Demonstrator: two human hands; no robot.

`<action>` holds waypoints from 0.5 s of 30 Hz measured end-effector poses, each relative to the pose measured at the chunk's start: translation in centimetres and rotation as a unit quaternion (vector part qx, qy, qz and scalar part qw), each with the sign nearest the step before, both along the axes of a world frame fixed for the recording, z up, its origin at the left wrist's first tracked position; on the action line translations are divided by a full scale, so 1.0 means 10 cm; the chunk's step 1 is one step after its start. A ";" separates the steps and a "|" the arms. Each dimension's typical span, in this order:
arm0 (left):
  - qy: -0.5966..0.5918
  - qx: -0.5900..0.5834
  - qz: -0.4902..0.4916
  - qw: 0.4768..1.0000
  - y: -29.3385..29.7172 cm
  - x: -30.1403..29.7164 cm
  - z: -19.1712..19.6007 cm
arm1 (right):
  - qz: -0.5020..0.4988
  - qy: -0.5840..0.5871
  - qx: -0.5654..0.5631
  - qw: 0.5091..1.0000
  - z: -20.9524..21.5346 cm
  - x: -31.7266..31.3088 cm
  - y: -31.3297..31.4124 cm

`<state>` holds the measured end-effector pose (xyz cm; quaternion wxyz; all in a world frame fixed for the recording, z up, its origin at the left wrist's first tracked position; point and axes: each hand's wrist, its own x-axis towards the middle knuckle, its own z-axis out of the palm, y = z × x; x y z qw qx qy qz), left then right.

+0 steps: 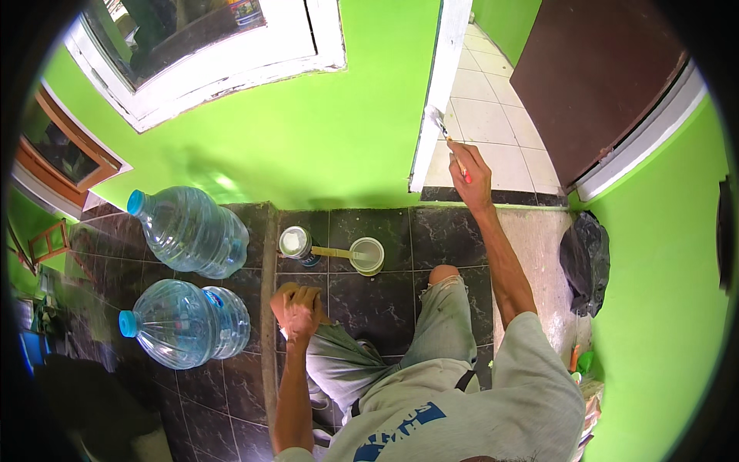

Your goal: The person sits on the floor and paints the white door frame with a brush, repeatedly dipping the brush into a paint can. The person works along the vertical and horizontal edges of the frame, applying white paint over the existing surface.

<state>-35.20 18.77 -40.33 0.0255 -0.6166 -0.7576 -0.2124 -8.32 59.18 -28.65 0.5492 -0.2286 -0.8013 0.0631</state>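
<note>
My right hand (pixel 472 174) is closed around the handle of a paintbrush (pixel 444 131), its bristles against the white door frame (pixel 442 85). White paint covers the frame down to its foot. Low on the left, my left hand (pixel 296 309) is curled closed by my bent knee; a small white bit shows at its edge, but what its fingers hold, if anything, is hidden. Between my hands, on the dark tiles, stands a small tub of pale paint (pixel 369 267). A yellowish flat stick or brush handle (pixel 331 252) lies across its rim, reaching toward a paint can (pixel 294 242) with a white top.
Two large clear bottles with blue caps, one farther (pixel 192 231) and one nearer (pixel 181 323), lie or stand at left. A black plastic bag (pixel 586 262) sits against the green wall (pixel 654 254) at right. Beyond the doorway are white tiles (pixel 500 146) and a brown door (pixel 593 77).
</note>
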 end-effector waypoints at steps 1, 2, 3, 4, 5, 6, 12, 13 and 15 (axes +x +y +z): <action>0.000 -0.001 0.002 1.000 0.01 0.01 0.01 | -0.001 -0.003 -0.006 1.000 -0.03 0.01 0.00; 0.000 -0.002 0.003 1.000 0.01 0.01 0.02 | -0.002 -0.006 -0.013 1.000 -0.06 0.03 0.00; 0.003 0.003 0.003 1.000 0.01 0.01 0.02 | -0.002 -0.011 -0.019 1.000 -0.06 0.03 -0.02; 0.007 0.008 0.003 1.000 0.01 0.01 0.01 | -0.002 -0.017 -0.025 1.000 -0.05 0.04 -0.03; 0.011 0.013 0.003 1.000 0.01 0.01 0.01 | -0.002 -0.022 -0.032 0.999 -0.04 0.04 -0.04; 0.008 0.011 0.003 1.000 0.02 0.01 0.02 | 0.000 -0.020 -0.017 1.000 0.03 0.03 -0.05; -0.009 0.007 0.006 1.000 0.03 0.02 0.05 | -0.006 -0.008 0.018 1.000 0.56 -0.07 -0.03; -0.011 0.005 0.007 1.000 0.04 0.02 0.04 | -0.011 0.001 0.032 0.999 0.59 -0.08 -0.04; -0.012 0.002 0.006 1.000 0.05 0.02 0.04 | -0.022 0.019 0.059 0.998 0.61 -0.11 -0.05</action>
